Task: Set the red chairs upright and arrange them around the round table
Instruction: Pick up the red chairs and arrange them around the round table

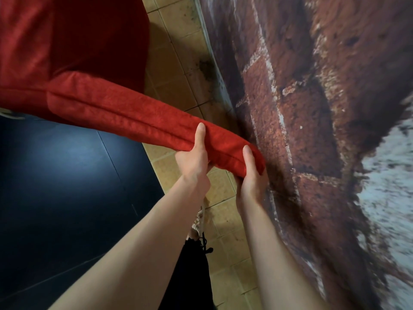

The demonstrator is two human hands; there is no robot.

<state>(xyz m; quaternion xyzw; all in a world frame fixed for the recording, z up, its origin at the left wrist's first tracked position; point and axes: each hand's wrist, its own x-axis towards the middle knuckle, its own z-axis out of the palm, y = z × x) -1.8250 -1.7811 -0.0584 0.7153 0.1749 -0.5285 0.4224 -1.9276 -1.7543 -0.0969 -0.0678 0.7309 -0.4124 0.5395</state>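
**Head view: both hands clamp the chair's padded edge beside the wall**

Head camera looks down on a red chair [116, 110] whose thick padded edge runs slantwise across the view, its near end almost against the brick wall [312, 108]. The chair sits over the tiled floor [178, 52], next to a dark glossy surface [67, 175] on the left; whether that is the round table cannot be told.

Judging by the task, the edge is held at this end to give leverage for turning or dragging the chair away from the wall.

The left hand [194, 159] and right hand [250, 173] grip the padding side by side, near each other. Both thumbs [200, 133] lie flat on top, and the fingers curl underneath, mostly hidden. Each hand is closed firmly round the cushion, pinching it between thumb and fingers.
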